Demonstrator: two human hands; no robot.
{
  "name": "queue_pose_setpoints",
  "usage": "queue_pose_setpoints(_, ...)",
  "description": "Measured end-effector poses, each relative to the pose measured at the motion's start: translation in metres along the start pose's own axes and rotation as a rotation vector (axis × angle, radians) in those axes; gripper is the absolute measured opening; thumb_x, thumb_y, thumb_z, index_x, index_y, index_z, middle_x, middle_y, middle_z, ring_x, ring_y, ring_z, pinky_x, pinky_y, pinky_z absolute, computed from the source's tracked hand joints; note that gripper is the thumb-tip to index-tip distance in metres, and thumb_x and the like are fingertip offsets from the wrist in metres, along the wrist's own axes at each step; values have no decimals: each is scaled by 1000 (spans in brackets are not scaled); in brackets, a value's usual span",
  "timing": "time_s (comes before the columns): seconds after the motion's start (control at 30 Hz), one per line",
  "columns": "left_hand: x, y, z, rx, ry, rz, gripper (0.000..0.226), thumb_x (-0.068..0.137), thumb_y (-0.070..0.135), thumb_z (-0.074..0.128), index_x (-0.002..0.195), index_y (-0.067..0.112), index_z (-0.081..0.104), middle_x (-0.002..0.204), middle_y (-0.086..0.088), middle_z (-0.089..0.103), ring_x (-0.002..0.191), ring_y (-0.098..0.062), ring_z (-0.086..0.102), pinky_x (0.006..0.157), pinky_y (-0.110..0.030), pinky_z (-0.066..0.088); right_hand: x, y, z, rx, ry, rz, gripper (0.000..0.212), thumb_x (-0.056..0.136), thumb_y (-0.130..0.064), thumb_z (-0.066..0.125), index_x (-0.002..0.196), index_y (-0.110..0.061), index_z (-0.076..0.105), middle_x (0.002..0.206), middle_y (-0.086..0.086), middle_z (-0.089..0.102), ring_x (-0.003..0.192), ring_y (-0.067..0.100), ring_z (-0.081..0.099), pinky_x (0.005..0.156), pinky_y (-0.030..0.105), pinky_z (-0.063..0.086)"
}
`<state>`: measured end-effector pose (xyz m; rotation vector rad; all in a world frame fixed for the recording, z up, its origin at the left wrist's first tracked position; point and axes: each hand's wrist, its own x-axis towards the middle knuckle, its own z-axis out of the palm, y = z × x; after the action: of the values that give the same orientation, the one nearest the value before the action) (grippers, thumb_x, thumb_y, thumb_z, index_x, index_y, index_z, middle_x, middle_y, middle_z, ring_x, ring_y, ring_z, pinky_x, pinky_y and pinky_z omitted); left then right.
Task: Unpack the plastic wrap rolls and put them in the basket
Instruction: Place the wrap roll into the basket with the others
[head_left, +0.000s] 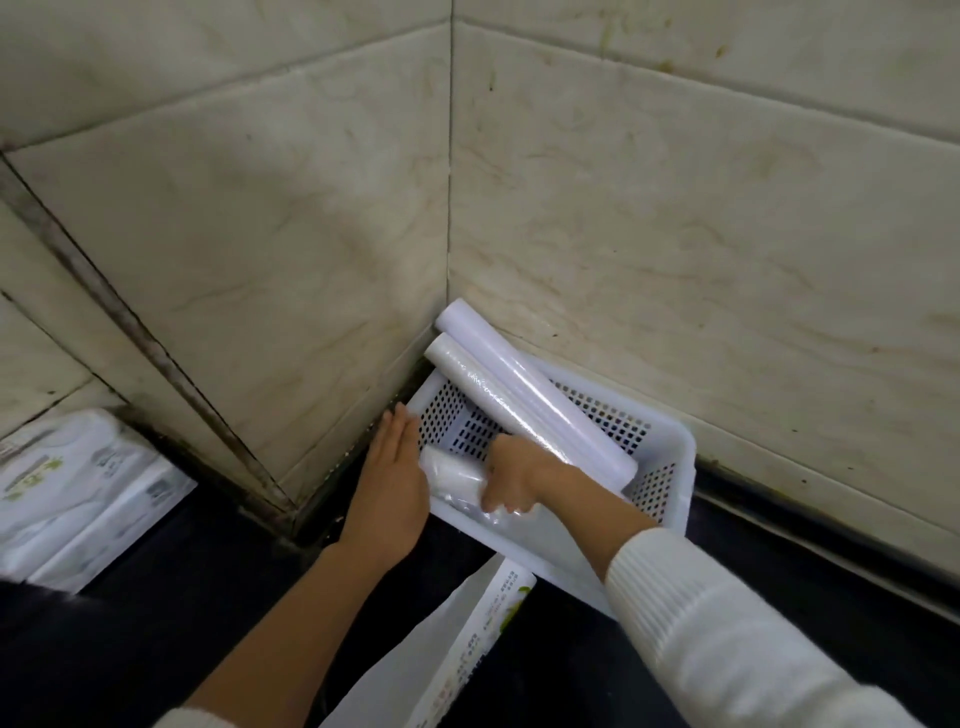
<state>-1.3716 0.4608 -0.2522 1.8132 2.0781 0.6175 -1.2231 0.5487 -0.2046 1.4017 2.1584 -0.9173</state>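
A white perforated plastic basket (670, 441) sits in the corner of the tiled walls. Two long white plastic wrap rolls (524, 395) lie slanted across it, their upper ends poking past the rim toward the corner. My right hand (511, 480) is shut on a third roll (452, 478) at the basket's near left edge. Flat against that roll's left end and the basket's outer side rests my left hand (389, 483), fingers straight and together. An empty printed plastic packaging bag (457, 649) lies below the basket, between my forearms.
Marble-look tiled walls meet in a corner just behind the basket. The surface below is dark. A wrapped white package with green print (78, 493) lies at the left edge.
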Motion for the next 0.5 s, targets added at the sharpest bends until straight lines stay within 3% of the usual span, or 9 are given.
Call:
queue_pose_setpoints(0.13, 1, -4, 4, -3, 37, 12, 61, 99, 6, 39, 154, 10, 10, 163, -6, -3, 150, -18, -4, 120, -27, -2, 15, -2, 17, 80, 15, 9, 37, 77, -22, 75, 105, -4, 60, 99, 13, 68, 86, 28, 66, 81, 43, 59)
queue_pose_setpoints(0.2, 1, -4, 3, 10, 30, 14, 60, 99, 8, 39, 154, 10, 12, 164, -6, -2, 151, -18, -3, 120, -28, -1, 15, 2, 21, 275, 11, 3, 40, 81, -19, 73, 113, -6, 52, 89, 10, 64, 73, 24, 63, 75, 40, 58)
queue_pose_setpoints(0.3, 2, 0, -3, 2, -8, 3, 59, 101, 10, 36, 154, 10, 10, 164, -9, 1, 151, -20, -1, 124, -37, 4, 3, 11, 17, 409, 66, -1, 68, 89, -19, 66, 148, -13, 32, 79, 2, 61, 62, 14, 58, 61, 25, 50)
queue_pose_setpoints(0.4, -5, 11, -14, -40, -26, -40, 57, 103, 16, 32, 154, 9, 7, 164, -11, 2, 151, -22, -3, 124, -44, 6, -18, 17, 5, 402, 136, -37, 69, 90, -20, 66, 150, -15, 32, 123, 8, 59, 64, 8, 57, 50, 13, 43)
queue_pose_setpoints(0.43, -10, 16, -17, -55, -5, -37, 57, 103, 18, 31, 154, 9, 8, 164, -10, 2, 151, -21, -3, 124, -43, 4, -27, 18, 1, 401, 170, -60, 66, 90, -20, 66, 148, -14, 36, 135, 9, 53, 67, 8, 58, 53, 14, 44)
queue_pose_setpoints(0.5, -27, 28, -22, -110, 71, 6, 56, 103, 19, 33, 154, 8, 11, 163, -8, 7, 151, -20, 0, 123, -37, 3, -49, 19, 0, 446, 259, -106, 57, 90, -19, 66, 142, -12, 46, 139, 6, 53, 74, 12, 62, 66, 20, 49)
